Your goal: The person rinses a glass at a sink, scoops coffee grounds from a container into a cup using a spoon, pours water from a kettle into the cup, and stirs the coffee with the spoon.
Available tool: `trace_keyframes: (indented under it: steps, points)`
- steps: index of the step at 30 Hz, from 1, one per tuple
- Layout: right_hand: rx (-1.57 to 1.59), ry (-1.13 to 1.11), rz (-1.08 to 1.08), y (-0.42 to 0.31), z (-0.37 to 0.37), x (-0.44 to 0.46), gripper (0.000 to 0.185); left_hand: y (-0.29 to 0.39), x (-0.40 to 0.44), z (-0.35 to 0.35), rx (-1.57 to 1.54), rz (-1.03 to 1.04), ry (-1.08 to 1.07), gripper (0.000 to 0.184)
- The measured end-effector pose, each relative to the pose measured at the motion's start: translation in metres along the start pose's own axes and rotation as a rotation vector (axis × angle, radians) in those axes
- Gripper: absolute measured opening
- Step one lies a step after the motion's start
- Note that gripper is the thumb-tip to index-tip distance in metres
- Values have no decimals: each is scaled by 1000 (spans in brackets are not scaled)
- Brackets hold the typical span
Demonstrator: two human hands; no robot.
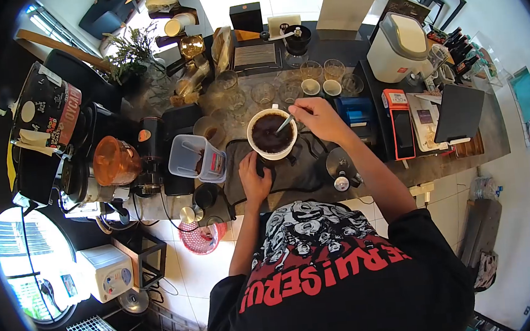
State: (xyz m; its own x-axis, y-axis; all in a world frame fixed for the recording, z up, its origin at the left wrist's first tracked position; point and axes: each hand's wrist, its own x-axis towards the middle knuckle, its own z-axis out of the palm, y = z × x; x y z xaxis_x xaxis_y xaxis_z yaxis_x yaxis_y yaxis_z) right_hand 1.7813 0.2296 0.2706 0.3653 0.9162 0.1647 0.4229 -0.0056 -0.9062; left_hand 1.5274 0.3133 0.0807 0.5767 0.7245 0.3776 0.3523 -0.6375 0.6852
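Note:
A white cup [252,143] full of dark coffee [269,134] stands on a dark cloth [241,183] at the middle of the counter. My right hand [317,119] is closed on a metal spoon [285,124], whose lower end dips into the coffee. On the near left side of the cup rests my left hand [255,180], thumb and fingers apart, the fingertips at the cup's lower wall. Whether they press on it I cannot tell. Left of this hand is a clear plastic tub [184,156] with dark contents. A round metal pitcher [340,166] is to the right of the cloth.
Glasses [263,93] and two small cups [332,87] stand behind the cup. A hand grinder [296,42] is farther back. To the left are a grinder with an orange hopper [116,160] and black machines. A red card terminal [399,124] and tablet [459,113] lie right.

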Motion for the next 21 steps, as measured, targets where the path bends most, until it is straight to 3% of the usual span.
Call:
trace_keyframes:
  steps: [12, 21]
  points:
    - [94, -67, 120, -8, -5, -5, 37, -2, 0, 2, 1, 9, 9, 61]
    - [164, -46, 72, -2, -3, -6, 40, -4, 0, 3, -18, 0, -11, 68]
